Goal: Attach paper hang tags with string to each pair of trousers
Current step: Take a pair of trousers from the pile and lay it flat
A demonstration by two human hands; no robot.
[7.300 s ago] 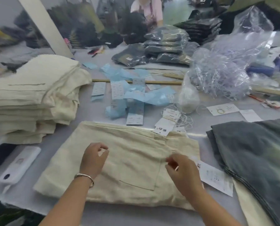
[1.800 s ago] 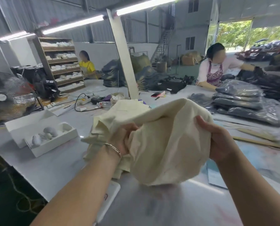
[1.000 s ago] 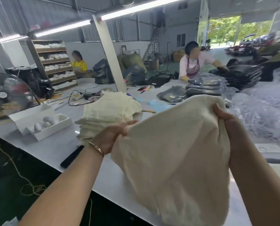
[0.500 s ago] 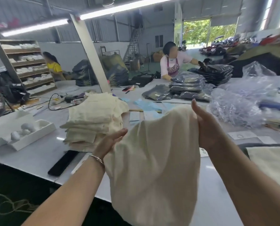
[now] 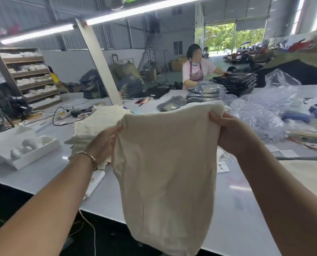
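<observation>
Above the table (image 5: 43, 174), both hands grip cream trousers (image 5: 167, 182).

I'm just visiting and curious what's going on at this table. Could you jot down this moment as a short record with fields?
Activity: a person holds up cream trousers by the top edge, hanging over the table
Left hand: grips the left corner
Right hand: grips the right corner
Stack of cream trousers: on the table behind the left hand
Hang tags: on the table beside the cloth, with string
Tag on the held pair: none visible
</observation>
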